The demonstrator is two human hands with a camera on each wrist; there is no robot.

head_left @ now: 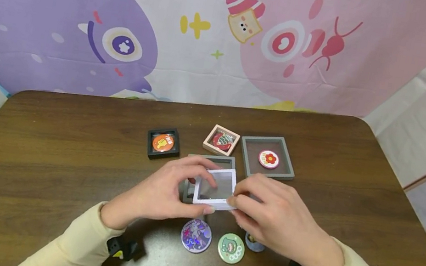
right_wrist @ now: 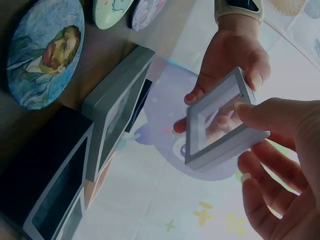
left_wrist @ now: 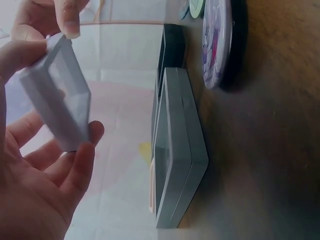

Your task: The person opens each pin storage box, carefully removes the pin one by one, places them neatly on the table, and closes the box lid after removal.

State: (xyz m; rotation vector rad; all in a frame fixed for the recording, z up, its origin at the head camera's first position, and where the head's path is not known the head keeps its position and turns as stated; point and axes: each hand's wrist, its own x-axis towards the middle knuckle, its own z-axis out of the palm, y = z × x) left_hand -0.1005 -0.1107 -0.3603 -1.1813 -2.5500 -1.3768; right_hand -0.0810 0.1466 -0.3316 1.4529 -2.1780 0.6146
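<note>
Both hands hold a small white display frame (head_left: 215, 203) with a clear film window, raised above the table. My left hand (head_left: 162, 186) grips its left side, thumb at the near edge and fingers over the far edge. My right hand (head_left: 278, 210) pinches its right corner between thumb and fingers. Under the white frame lies a larger grey display frame (left_wrist: 182, 150), partly hidden in the head view. A dark display frame (right_wrist: 45, 165) lies beneath my right hand. Nearer me are a purple round badge (head_left: 196, 236), a green badge (head_left: 231, 248) and a painted-portrait badge (right_wrist: 45, 55).
Farther back stand a black frame (head_left: 149, 145) with an orange badge (head_left: 163, 143), a pink frame (head_left: 210, 147) with a red-and-green badge (head_left: 222, 141), and a grey frame (head_left: 248, 159) with a flower badge (head_left: 269, 159). A cartoon-printed cloth (head_left: 205, 76) hangs behind the wooden table (head_left: 45, 162).
</note>
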